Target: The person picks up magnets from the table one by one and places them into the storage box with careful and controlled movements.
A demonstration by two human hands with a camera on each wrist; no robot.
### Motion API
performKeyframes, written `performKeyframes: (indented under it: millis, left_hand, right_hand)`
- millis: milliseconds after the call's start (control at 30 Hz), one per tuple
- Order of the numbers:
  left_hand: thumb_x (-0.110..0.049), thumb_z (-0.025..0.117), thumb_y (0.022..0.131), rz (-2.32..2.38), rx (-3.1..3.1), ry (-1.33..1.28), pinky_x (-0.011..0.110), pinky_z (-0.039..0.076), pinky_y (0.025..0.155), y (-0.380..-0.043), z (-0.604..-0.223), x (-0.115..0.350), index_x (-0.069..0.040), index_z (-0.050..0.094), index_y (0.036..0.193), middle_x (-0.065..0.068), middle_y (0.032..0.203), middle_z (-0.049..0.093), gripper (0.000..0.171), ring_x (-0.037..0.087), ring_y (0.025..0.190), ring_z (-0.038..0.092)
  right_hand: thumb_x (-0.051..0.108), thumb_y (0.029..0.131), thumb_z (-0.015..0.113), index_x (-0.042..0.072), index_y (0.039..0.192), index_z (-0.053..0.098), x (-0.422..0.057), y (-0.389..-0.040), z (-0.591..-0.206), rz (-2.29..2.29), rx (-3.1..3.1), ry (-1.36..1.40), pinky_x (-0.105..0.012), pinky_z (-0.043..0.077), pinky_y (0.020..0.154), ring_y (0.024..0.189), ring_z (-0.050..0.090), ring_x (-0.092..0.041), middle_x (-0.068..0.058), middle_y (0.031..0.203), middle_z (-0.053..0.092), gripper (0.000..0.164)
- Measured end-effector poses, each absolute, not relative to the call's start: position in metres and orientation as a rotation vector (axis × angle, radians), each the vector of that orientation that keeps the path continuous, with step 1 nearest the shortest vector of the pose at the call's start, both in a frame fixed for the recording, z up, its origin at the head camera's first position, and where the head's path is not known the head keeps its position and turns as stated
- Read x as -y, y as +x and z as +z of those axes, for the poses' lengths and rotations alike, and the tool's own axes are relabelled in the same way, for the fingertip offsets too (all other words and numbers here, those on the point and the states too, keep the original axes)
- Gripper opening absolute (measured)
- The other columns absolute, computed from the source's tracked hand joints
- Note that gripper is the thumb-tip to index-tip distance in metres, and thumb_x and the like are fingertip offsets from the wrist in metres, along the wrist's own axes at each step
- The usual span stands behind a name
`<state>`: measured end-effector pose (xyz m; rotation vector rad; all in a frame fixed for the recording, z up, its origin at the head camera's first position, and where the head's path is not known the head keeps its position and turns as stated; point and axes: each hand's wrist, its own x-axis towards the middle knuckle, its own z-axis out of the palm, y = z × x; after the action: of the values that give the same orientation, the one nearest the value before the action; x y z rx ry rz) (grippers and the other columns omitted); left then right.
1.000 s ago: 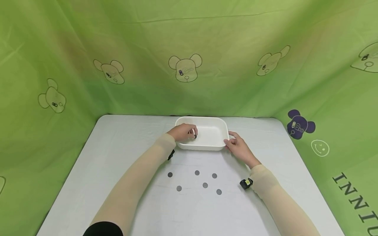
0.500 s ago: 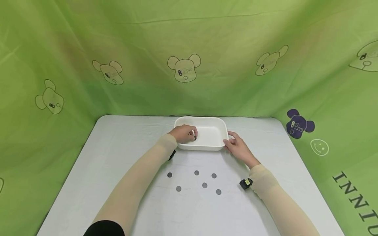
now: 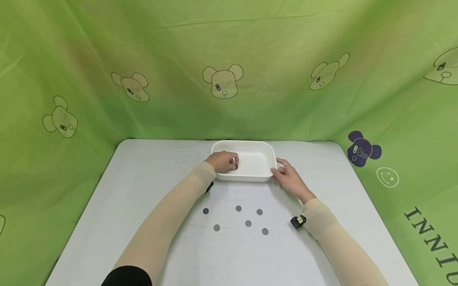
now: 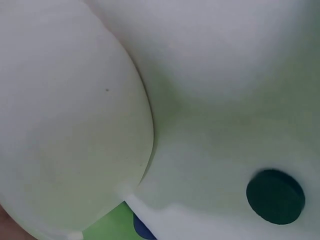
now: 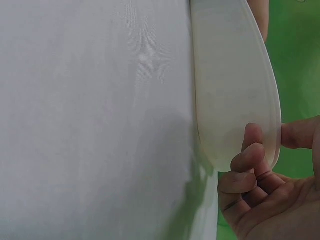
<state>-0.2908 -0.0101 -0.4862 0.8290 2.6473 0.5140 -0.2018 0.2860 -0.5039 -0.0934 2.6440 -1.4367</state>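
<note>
A white rectangular tray [image 3: 255,159] stands near the far edge of the table. My left hand [image 3: 221,161] reaches over its left front rim and pinches a small dark disc [image 3: 236,167] between thumb and fingers, inside the tray. Whether that disc touches the tray floor, I cannot tell. At the right front corner, my right hand [image 3: 290,180] grips the tray rim; in the right wrist view its thumb and curled fingers [image 5: 250,157] lie on either side of the rim. Several flat grey discs [image 3: 248,223] are spread over the white cloth in front of the tray.
The table [image 3: 171,254] is covered with white cloth. Green curtains [image 3: 171,111] printed with bear heads enclose the back and sides. In the left wrist view, one dark disc [image 4: 275,196] lies on the cloth next to the tray's outer wall [image 4: 75,125].
My left hand has sunk very slightly inside the tray, with the dark disc still pinched. My right hand keeps its grip on the corner, and the discs on the cloth have stayed put.
</note>
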Motion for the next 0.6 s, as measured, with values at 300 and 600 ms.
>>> performKeyframes:
  millis: [300,600]
  left_hand:
    - [-0.027,0.073,0.105,0.452,-2.674,0.86,0.035,0.049,0.081,-0.2926,-0.4869,0.0081,-0.023,0.071,0.11,-0.006,0.095,0.07,0.007,0.012,0.086,0.062]
    - [-0.029,0.071,0.106,0.448,-2.676,0.845,0.033,0.049,0.078,-0.292,-0.4864,0.0073,-0.024,0.07,0.109,-0.007,0.094,0.069,0.006,0.011,0.083,0.06]
  right_hand:
    - [0.03,0.114,0.056,-0.001,0.165,0.03,-0.2868,-0.2014,-0.502,-1.427,-2.651,-0.097,-0.028,0.045,0.067,0.077,0.058,-0.02,-0.019,0.089,0.067,0.065]
    - [0.029,0.114,0.056,0.0,0.166,0.029,-0.2879,-0.2025,-0.5031,-1.434,-2.641,-0.098,-0.029,0.046,0.067,0.079,0.06,-0.024,-0.017,0.089,0.067,0.066]
